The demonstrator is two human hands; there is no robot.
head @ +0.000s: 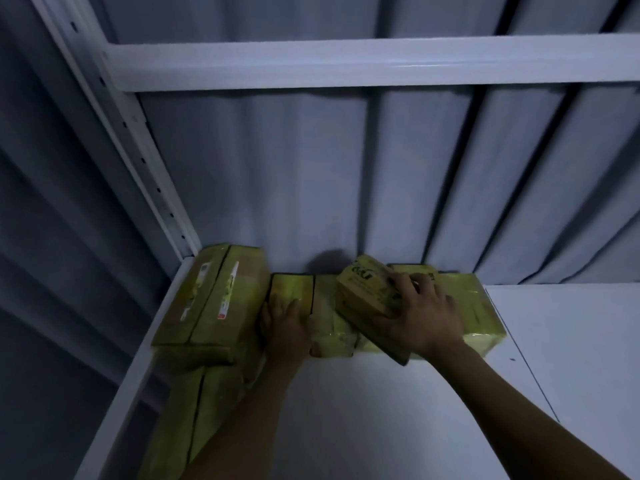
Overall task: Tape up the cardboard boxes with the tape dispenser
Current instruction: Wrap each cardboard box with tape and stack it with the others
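Several taped cardboard boxes lie in a row on a white shelf [381, 410]. My right hand [420, 315] grips a small printed box [367, 292], tilted, above the flat boxes [481, 317] at the right of the row. My left hand [285, 327] rests with its fingers laid over the small box [292, 289] in the middle of the row. A stack of larger boxes [211, 299] stands at the left, with another long box [194, 420] in front of it. No tape dispenser is in view.
A white slotted upright [138, 147] and a white crossbeam [346, 64] frame the shelf. Grey corrugated wall [311, 185] stands right behind the boxes. The shelf surface stretches to the right [571, 341] with a seam in it.
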